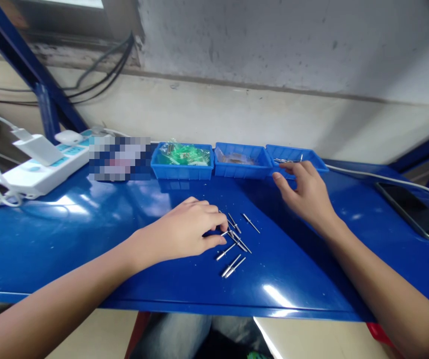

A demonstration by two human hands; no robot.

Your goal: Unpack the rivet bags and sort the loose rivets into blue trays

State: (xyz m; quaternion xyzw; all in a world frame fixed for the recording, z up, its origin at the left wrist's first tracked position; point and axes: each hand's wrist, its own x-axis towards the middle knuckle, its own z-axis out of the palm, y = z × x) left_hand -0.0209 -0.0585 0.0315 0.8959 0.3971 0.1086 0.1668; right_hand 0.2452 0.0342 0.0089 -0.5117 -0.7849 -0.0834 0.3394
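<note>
Several silver blind rivets (251, 223) lie loose on the blue table. My left hand (184, 227) is over the left side of this pile, its thumb and forefinger closed around one blind rivet (224, 233). At the front edge of the right-hand blue bin (317, 167) is my right hand (306, 192), thumb and fingers apart with nothing visible between them. More rivets (288, 160) lie in that bin, just beyond the right fingertips. The fingers partly hide the bin's contents.
A blue bin (182, 173) with green bagged parts and a middle bin (242, 170) with a clear bag line the back. A white power strip (46, 172) sits at left, beside a blurred-out item (119, 159). A dark phone (416, 212) lies at right near a white cable (379, 174).
</note>
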